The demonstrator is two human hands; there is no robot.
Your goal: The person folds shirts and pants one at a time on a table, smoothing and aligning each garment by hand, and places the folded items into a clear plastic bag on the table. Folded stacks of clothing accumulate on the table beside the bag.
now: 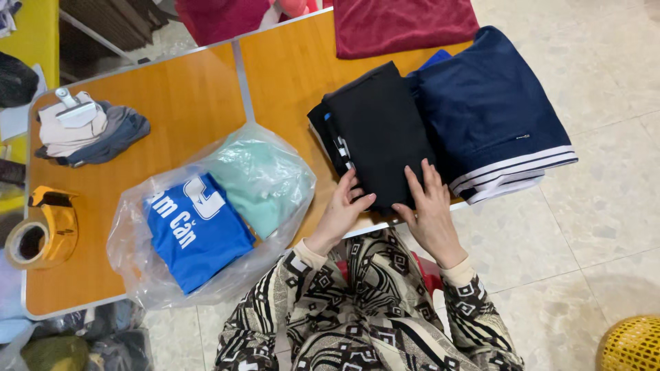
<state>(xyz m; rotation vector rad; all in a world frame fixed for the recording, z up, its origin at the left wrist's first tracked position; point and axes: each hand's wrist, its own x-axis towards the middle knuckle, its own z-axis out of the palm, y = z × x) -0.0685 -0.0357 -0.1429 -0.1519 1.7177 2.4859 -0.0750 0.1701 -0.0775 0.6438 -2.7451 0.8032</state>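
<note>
At the worktop's (pixel 172 103) near edge, left hand (pixel 342 209) and right hand (pixel 427 209) press flat, fingers released, on a folded black garment (pixel 378 130); soft and light, probably best lifted under its folded edges.

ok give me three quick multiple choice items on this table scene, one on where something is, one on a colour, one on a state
1. Where does the tape dispenser sit?
A. at the table's left edge
B. on the navy shorts
C. inside the plastic bag

2. What colour is the folded garment under both hands?
A. yellow
B. black
C. white

3. How is the clear plastic bag?
A. empty and flat
B. hanging off a hook
C. holding folded clothes

Answers:
1 A, the dispenser rests near the left rim of the orange table.
2 B, the left hand and right hand rest on black cloth.
3 C, a blue shirt and a mint garment lie inside it.
</note>
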